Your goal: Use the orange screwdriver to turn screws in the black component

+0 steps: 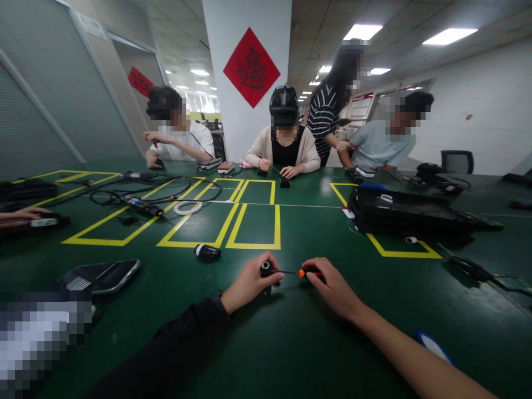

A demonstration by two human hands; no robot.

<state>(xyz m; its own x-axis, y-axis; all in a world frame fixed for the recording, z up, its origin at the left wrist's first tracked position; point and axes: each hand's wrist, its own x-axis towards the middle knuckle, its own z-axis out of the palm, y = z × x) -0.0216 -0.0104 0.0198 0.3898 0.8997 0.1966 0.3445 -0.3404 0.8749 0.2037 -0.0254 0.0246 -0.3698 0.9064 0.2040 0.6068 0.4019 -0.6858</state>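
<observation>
bare mat ahead, black cylinder (206, 251) (left) nearby

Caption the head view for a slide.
Left hand steadies a small black part; right hand applies an orange-handled screwdriver.

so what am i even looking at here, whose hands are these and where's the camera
There is one picture, from a camera worn on a person's head, looking forward and down, so the two arms at the bottom are that person's own. The left hand grips a small black cylindrical part. The right hand holds a thin screwdriver with an orange handle, its tip against that part. They work over a green table marked with yellow tape boxes. On it lie another small black part, a roll of white tape, tangled cables and a flat black case. Other people sit along the far side.
</observation>
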